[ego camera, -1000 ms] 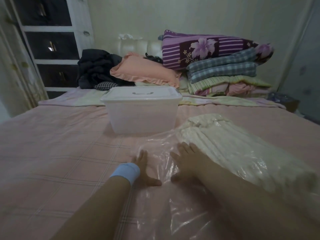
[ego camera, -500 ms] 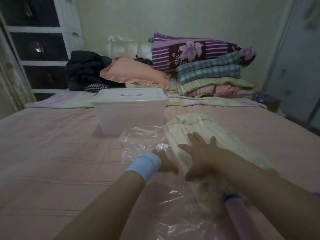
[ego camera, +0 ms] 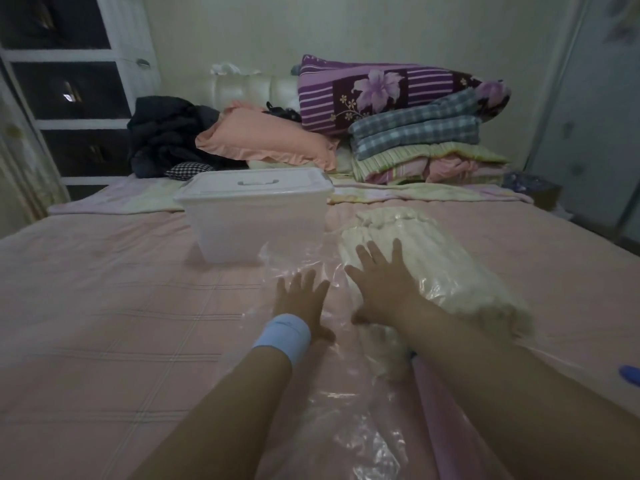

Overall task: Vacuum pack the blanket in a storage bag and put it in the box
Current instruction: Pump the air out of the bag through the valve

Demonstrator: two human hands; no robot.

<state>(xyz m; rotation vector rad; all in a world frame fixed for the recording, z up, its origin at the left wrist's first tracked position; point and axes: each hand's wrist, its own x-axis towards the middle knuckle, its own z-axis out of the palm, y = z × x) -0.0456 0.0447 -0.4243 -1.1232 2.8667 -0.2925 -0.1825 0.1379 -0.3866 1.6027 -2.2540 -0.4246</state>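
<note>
A folded cream blanket (ego camera: 436, 268) lies inside a clear plastic storage bag (ego camera: 349, 420) on the pink bed. My right hand (ego camera: 379, 285) presses flat on the blanket's left side through the plastic, fingers spread. My left hand (ego camera: 301, 299), with a light blue wristband, lies flat on the empty part of the bag just left of the blanket. A translucent white box (ego camera: 254, 216) with its lid on stands beyond my left hand. A pink tube-shaped thing (ego camera: 433, 403) shows under my right forearm.
Pillows and folded quilts (ego camera: 408, 123) are stacked at the head of the bed, with dark clothes (ego camera: 166, 133) to their left. A dark cabinet (ego camera: 69, 88) stands at far left. A small blue object (ego camera: 630, 372) lies at the right edge.
My left hand has come out from beside the blanket and now lies flat on the bag. My right hand has slid slightly further up the blanket. The view shifted a little.
</note>
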